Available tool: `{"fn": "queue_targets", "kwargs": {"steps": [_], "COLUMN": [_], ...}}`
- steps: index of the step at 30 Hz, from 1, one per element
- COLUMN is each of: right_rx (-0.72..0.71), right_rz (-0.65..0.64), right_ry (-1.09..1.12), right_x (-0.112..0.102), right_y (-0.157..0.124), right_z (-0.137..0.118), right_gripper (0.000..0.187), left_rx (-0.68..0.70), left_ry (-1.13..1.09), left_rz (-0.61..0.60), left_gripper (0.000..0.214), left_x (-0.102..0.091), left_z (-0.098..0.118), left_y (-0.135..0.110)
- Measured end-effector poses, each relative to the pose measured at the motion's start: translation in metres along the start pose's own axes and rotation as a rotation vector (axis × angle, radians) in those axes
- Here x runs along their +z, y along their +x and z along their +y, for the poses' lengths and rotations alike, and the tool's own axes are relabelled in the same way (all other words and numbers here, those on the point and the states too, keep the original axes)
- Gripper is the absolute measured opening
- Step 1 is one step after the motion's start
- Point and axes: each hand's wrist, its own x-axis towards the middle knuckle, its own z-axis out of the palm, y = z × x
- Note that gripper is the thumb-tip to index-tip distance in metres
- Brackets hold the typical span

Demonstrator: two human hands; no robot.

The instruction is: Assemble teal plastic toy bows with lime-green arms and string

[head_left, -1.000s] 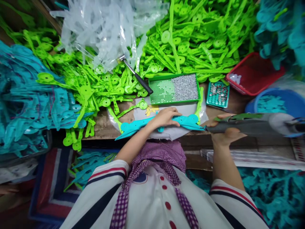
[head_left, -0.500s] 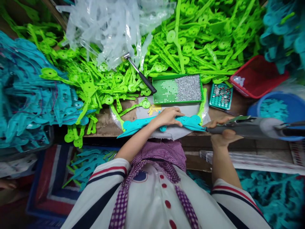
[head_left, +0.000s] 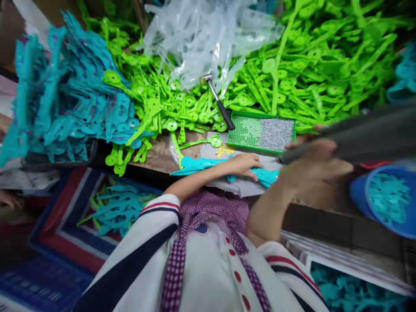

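Note:
A long turquoise plastic part [head_left: 203, 163] lies across the near edge of the bench. My left hand [head_left: 245, 165] rests over its middle, fingers curled round it and holding it down. Light green plastic pieces stick out at its left end, while its right end is partly hidden by my right arm. Wrapped round a dark grey power screwdriver [head_left: 364, 134] is my right hand [head_left: 310, 162], blurred by motion. The tool's tip points left, above the bench near the green tray [head_left: 232, 139] of small silver screws [head_left: 276, 132]. Whether the tip touches anything cannot be made out.
A hammer [head_left: 219, 102] lies against heaped light green plastic pieces [head_left: 312, 73]. Clear plastic pieces [head_left: 208, 39] top the heap. Turquoise parts [head_left: 94, 99] are stacked at left. A blue bucket [head_left: 362, 190] stands right; a lined crate [head_left: 61, 216] sits low at left.
The view has swung right and tilted. My right hand and the screwdriver have moved left and closer to the camera, over the right end of the turquoise part. My left hand keeps its hold.

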Motion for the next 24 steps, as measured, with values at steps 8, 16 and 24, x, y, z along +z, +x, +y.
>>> {"fn": "queue_targets", "kwargs": {"steps": [8,16,24], "right_rx": [-0.137,-0.148,0.467], "right_rz": [-0.334,-0.039,0.158], "right_ry": [-0.039,-0.255,-0.556], "right_x": [0.021,-0.08,-0.123], "right_y": [-0.026,0.076,0.192], "right_z": [-0.006,0.049,0.13], "right_gripper": [0.042,0.006,0.025], "left_rx": [-0.179,0.114,0.021], "left_ry": [-0.4,-0.823,-0.814], "left_rz": [0.981,0.957,0.998], "left_gripper": [0.043,0.044,0.04], "left_x": [-0.059,-0.102,-0.082], "left_z": [0.026,0.048,0.027], "left_y": [-0.084,-0.037,-0.048]}}
